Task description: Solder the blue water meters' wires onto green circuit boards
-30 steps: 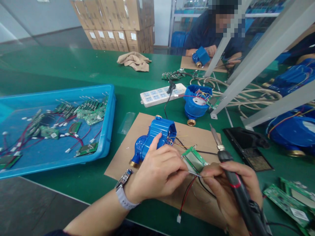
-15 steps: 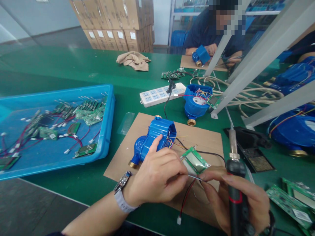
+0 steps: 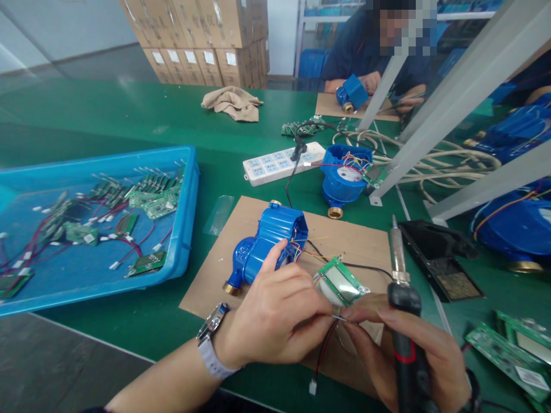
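Note:
My left hand (image 3: 275, 312), with a watch on its wrist, pinches one end of a thin pale wire-like piece (image 3: 339, 318); its index finger rests against a blue water meter (image 3: 269, 241) lying on its side. The fingertips of my right hand (image 3: 434, 350) meet the other end of that piece. The same hand grips a black soldering iron (image 3: 403, 304), metal tip pointing up and away. Just beyond my fingertips lies a green circuit board with a display (image 3: 343, 284). Red and black leads with a white connector (image 3: 313, 387) hang below. My fingers partly hide the thin piece.
Cardboard (image 3: 206, 281) lies under the meter. At left stands a blue tray (image 3: 191, 223) of circuit boards. Beyond are a power strip (image 3: 262, 167), another meter (image 3: 344, 183) and grey posts (image 3: 465, 86). An iron stand (image 3: 451, 281) and boards (image 3: 503, 355) sit right. A co-worker (image 3: 353, 51) sits opposite.
My right hand has shifted slightly left, closer to my left fingertips, so less of the thin piece shows between them. The soldering iron moved left and its tip dropped a little.

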A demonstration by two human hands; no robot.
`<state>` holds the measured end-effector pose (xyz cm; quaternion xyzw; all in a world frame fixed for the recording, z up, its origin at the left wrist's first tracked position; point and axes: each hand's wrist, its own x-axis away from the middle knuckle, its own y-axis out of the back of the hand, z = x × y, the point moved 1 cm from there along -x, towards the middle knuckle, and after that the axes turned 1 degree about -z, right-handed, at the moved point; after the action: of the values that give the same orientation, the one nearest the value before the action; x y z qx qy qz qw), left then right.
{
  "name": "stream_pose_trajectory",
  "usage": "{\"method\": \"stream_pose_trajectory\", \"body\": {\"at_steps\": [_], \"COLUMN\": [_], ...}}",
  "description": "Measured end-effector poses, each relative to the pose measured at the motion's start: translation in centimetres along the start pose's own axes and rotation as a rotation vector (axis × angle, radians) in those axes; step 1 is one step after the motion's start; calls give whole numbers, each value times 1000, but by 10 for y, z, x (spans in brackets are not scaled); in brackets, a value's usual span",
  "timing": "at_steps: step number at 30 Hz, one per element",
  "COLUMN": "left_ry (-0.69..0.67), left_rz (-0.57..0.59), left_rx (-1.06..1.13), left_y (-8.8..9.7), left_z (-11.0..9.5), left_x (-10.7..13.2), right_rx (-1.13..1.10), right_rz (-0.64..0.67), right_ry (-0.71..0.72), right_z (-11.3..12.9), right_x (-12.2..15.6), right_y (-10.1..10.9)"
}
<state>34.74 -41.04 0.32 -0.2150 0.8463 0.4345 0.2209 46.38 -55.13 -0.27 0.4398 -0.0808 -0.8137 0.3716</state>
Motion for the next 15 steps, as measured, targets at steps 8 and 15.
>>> {"method": "stream_pose_trajectory", "body": {"at_steps": [8, 15], "left_ry": [-47, -46], "left_rz": [34, 49], "left_rx": [-99, -92], "left_y": [-5, -4], "left_z": [2, 3], "left_x": [5, 4], "right_rx": [48, 67], "right_rz": [7, 29], "right_ry": [46, 42], "right_z": [-4, -5], "right_x": [11, 12], "right_y": [-5, -3]}}
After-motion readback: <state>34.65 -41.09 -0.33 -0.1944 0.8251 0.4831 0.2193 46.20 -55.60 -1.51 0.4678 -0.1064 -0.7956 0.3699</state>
